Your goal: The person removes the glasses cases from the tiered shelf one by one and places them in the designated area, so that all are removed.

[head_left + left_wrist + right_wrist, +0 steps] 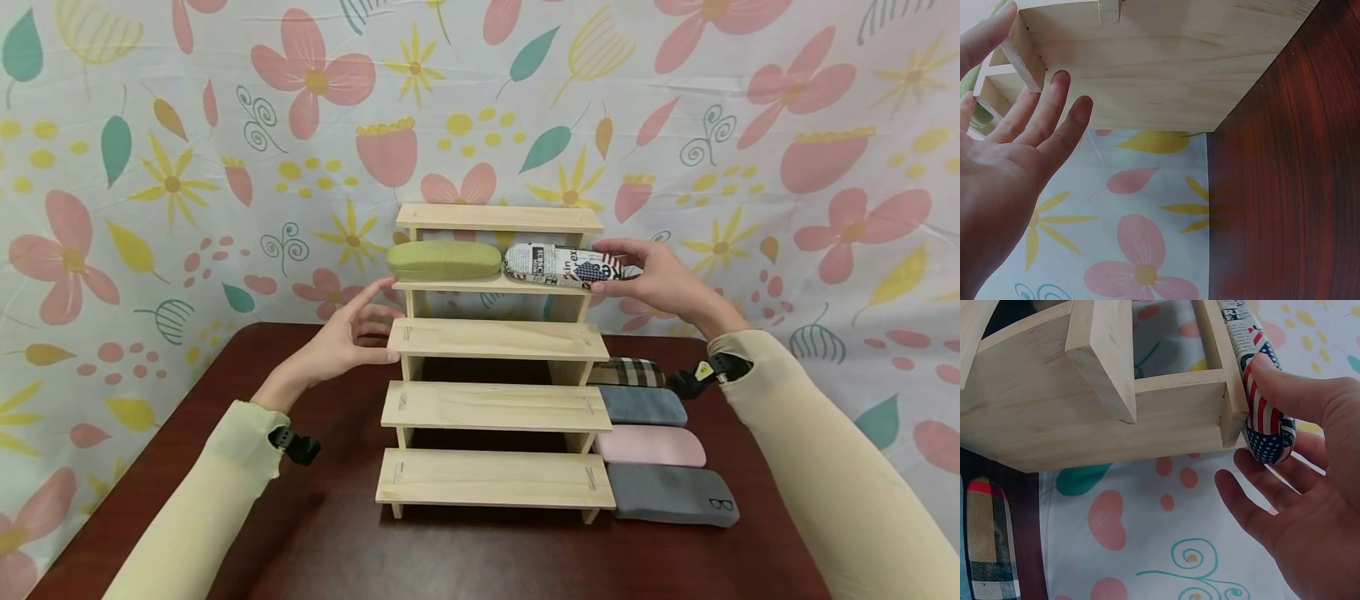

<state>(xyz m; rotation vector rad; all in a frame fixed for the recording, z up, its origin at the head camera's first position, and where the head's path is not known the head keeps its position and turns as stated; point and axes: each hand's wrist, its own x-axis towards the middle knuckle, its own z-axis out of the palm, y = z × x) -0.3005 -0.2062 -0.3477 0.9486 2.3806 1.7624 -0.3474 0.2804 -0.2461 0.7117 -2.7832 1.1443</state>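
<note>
A glasses case with newspaper and flag print lies on the second shelf from the top of a stepped wooden rack. My right hand grips its right end, thumb in front and fingers behind; the right wrist view shows the striped end of the case against the thumb. Left of it, on the same shelf, sits a green glasses case. My left hand is at the rack's left side with fingers spread, fingertips right at the shelf ends and holding nothing.
On the dark red table, right of the rack, lie a plaid case, a blue case, a pink case and a grey case with a glasses mark. A floral cloth hangs behind.
</note>
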